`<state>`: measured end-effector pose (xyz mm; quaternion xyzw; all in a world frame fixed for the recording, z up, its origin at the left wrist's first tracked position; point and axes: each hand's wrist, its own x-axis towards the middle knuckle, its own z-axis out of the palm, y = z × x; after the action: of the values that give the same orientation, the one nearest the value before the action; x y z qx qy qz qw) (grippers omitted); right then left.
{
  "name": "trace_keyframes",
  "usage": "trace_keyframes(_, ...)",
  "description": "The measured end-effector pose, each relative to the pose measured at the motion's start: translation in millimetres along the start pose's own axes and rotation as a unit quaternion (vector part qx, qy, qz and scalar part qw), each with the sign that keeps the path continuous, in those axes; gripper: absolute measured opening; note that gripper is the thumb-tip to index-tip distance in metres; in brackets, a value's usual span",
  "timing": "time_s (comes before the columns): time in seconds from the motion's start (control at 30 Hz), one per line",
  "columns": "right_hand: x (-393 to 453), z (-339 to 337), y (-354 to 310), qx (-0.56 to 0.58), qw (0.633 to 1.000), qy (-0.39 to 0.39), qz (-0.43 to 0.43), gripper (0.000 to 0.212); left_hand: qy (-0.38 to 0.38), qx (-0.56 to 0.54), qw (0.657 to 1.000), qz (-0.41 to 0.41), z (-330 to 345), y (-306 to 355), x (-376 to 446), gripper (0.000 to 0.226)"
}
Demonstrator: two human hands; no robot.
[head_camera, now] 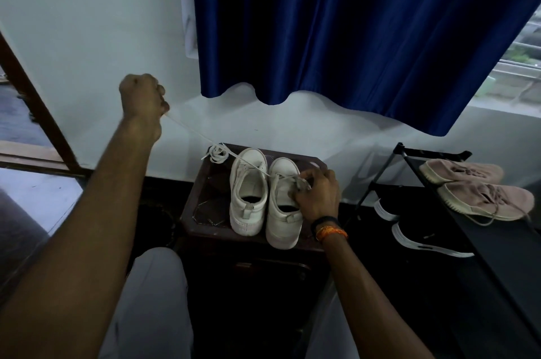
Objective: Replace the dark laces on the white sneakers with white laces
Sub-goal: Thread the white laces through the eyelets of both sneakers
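Pulling a white lace (187,128) taut, the left hand (142,98) is raised up and to the left with its fingers curled round the lace's end, so the strand runs in a straight line down across the left sneaker (248,191) to the eyelets of the right sneaker (282,206). The right hand (317,194) rests on that right sneaker, fingers curled and pinching at the lacing area; exactly what it pinches, lace or tongue, is too small to tell. Both white sneakers stand side by side, heels toward the person, on a small dark tabletop (202,212). A second white lace (218,152) lies coiled at the tabletop's far left corner, just beside the left sneaker's toe. No dark lace can be made out.

The step appears to be drawing the lace through an eyelet of the right sneaker. To do it well, the right hand should keep the sneaker pinned so it does not slide or tip against its neighbour, while the left draws along the line of the eyelet rather than across it, stopping with enough length left on the other end. The taut strand passes close over the coil, so snagging it is a risk.

To the right, a black shoe rack (433,171) holds pink shoes (474,188); a blue curtain (351,21) hangs behind.
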<state>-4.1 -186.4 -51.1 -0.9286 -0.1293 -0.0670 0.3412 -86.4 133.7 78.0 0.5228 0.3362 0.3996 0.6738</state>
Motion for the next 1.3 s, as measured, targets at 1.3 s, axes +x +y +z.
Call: trace_keyframes(1.3, -53.3, 42.6, -12.3, -0.012, 0.985, 0.125, -0.115, 0.049, -0.066, -0.022, 0.996, -0.047, 27.1, -57.4, -79.7, 0.020)
